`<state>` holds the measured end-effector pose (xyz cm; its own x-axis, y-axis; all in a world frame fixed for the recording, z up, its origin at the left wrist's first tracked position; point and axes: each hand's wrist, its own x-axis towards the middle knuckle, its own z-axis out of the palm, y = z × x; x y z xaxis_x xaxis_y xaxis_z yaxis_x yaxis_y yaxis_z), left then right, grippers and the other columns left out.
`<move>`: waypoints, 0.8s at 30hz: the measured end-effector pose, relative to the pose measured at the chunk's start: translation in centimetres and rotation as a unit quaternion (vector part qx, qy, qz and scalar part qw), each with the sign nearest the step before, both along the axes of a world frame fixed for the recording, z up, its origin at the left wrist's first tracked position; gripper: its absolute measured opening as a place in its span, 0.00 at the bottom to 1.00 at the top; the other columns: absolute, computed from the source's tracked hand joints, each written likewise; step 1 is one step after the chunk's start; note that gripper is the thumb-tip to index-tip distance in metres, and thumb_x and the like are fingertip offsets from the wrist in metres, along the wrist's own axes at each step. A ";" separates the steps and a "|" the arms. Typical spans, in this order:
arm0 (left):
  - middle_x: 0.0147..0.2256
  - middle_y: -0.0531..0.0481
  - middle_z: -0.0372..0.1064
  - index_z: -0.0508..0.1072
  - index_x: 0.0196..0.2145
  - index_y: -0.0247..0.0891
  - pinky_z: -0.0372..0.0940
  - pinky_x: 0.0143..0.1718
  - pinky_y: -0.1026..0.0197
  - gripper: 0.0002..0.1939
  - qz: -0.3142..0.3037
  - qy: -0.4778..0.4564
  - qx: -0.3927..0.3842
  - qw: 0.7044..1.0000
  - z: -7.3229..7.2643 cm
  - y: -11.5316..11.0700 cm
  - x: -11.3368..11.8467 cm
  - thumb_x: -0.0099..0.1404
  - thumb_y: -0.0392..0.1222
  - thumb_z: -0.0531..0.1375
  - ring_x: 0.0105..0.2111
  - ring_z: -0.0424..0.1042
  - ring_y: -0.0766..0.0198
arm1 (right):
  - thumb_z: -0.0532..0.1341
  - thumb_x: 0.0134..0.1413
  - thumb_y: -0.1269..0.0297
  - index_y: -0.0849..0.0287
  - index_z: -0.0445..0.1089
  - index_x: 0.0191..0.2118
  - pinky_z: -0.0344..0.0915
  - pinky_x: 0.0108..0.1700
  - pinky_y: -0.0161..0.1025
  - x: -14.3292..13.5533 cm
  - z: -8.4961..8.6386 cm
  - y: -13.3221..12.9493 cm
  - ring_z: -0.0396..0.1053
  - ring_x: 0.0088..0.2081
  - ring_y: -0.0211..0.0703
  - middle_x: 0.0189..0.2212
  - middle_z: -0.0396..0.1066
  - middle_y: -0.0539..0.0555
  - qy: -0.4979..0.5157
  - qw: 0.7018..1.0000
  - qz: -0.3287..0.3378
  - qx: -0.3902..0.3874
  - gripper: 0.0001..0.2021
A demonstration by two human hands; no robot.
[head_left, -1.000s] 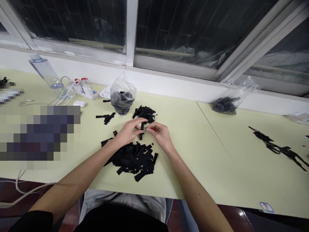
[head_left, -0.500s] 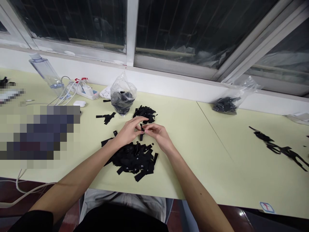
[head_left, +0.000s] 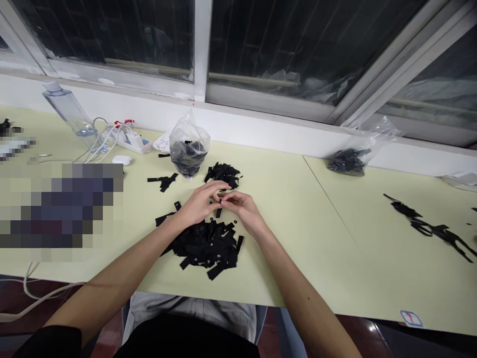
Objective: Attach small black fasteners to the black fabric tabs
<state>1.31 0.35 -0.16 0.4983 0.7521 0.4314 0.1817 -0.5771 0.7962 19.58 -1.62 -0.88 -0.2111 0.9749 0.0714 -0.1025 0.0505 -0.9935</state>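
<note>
My left hand (head_left: 203,201) and my right hand (head_left: 241,205) meet at the fingertips above the table. Between them they pinch a short black fabric strip (head_left: 218,213), whose lower end hangs below the fingers. The upper part of the strip is hidden by the fingers. Just beneath my hands spreads a large pile of black fabric strips (head_left: 204,246), some with small white marks. Behind my fingers sits a smaller pile of black strips (head_left: 222,174). A small black ring (head_left: 235,222) lies on the table by my right wrist.
A clear plastic bag of black pieces (head_left: 189,149) stands behind the piles. Left of it are a power strip (head_left: 137,143) with cables, a white case (head_left: 121,160) and a tilted water bottle (head_left: 76,114). Another bag (head_left: 348,161) and black straps (head_left: 432,228) lie to the right.
My fingers have closed further over the black strip, so less of its upper part shows. Both hands stay in nearly the same place.
</note>
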 end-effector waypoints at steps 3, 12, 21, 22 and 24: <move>0.58 0.42 0.62 0.69 0.55 0.45 0.73 0.42 0.57 0.23 -0.003 -0.008 0.006 1.000 -0.2 0.1 0.0 0.64 0.28 0.60 0.32 0.71 0.70 | 0.72 0.45 0.59 0.55 0.76 0.31 0.67 0.49 0.45 -0.1 0.1 -0.1 0.72 0.39 0.44 0.36 0.76 0.51 -0.005 1.000 -0.004 -0.001 0.08; 0.57 0.43 0.63 0.70 0.53 0.45 0.73 0.44 0.55 0.24 -0.004 -0.004 0.009 1.000 -0.1 0.1 -0.1 0.62 0.28 0.62 0.34 0.72 0.69 | 0.72 0.45 0.59 0.55 0.77 0.31 0.66 0.49 0.45 0.2 -0.1 0.1 0.71 0.41 0.44 0.38 0.76 0.53 0.014 1.000 -0.028 -0.005 0.08; 0.55 0.43 0.63 0.71 0.52 0.44 0.73 0.42 0.55 0.21 -0.014 -0.004 -0.008 1.000 0.1 -0.1 0.0 0.61 0.31 0.64 0.32 0.72 0.68 | 0.74 0.41 0.59 0.54 0.78 0.30 0.66 0.50 0.46 0.2 -0.3 0.2 0.72 0.42 0.48 0.37 0.77 0.53 0.035 0.997 -0.058 -0.024 0.09; 0.55 0.43 0.64 0.71 0.52 0.44 0.73 0.42 0.56 0.21 -0.015 -0.005 -0.009 1.000 0.1 -0.1 0.0 0.61 0.31 0.64 0.32 0.72 0.68 | 0.74 0.41 0.60 0.54 0.78 0.30 0.66 0.50 0.46 0.2 -0.2 0.2 0.72 0.42 0.47 0.36 0.77 0.53 0.038 0.997 -0.063 -0.024 0.09; 0.54 0.43 0.64 0.71 0.51 0.44 0.73 0.42 0.56 0.21 -0.015 -0.006 -0.013 1.000 0.1 -0.1 0.0 0.61 0.32 0.64 0.32 0.71 0.68 | 0.74 0.41 0.61 0.54 0.79 0.30 0.66 0.50 0.46 0.1 -0.2 0.2 0.72 0.40 0.46 0.34 0.77 0.53 0.045 0.996 -0.070 -0.023 0.08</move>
<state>1.31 0.27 -0.10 0.5161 0.7472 0.4187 0.1545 -0.5621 0.8125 19.69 -1.46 -1.04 -0.0669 0.9970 0.0379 -0.1855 0.0249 -0.9823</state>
